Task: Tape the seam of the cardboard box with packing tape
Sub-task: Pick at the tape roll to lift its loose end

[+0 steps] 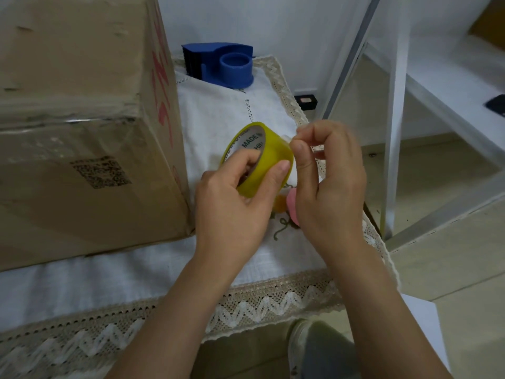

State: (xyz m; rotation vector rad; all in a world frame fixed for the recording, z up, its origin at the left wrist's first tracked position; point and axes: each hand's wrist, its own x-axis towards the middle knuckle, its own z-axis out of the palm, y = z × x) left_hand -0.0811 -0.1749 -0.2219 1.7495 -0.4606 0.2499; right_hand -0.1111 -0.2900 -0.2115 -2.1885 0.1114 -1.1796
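A large cardboard box (82,127) with red print and a taped band across its side stands at the left on a white cloth. My left hand (235,198) grips a yellowish roll of packing tape (262,157), fingers through its core and thumb on the outer face. My right hand (330,176) is against the roll's right edge, thumb and forefinger pinched at the tape's surface. Whether a loose end is lifted is too small to tell.
A blue tape dispenser (224,64) lies at the back of the lace-edged tablecloth (273,302). Pink and orange objects (289,206) sit under my hands. A white metal frame (393,132) and shelf stand to the right, with a small dark box (306,101) beyond the table.
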